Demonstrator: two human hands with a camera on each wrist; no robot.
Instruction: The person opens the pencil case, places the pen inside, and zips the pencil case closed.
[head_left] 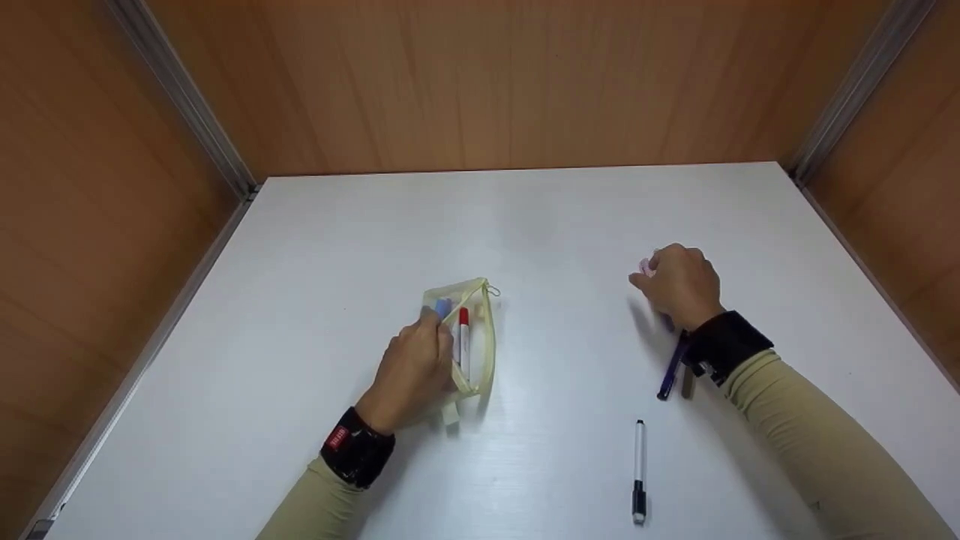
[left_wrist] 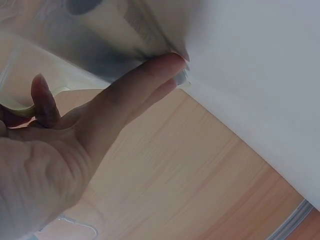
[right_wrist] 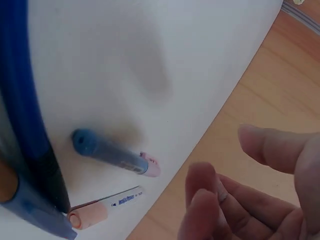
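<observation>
a yellow mesh pouch [head_left: 471, 337] lies near the middle of the white table [head_left: 525, 217], unzipped, with a red-capped marker [head_left: 464, 341] and a blue-capped one [head_left: 444, 308] inside; the left hand [head_left: 415, 371] pinches the pouch's near-left edge, holding its mouth apart. right of the pouch, the right hand [head_left: 679, 285] hovers over a blue pen [head_left: 673, 367] and a pink-tipped pen [head_left: 645, 265], fingers loosely curled and grasping nothing. a black-capped white marker [head_left: 638, 469] lies nearer the front edge, with bare tabletop behind the pouch up to the wooden walls.
</observation>
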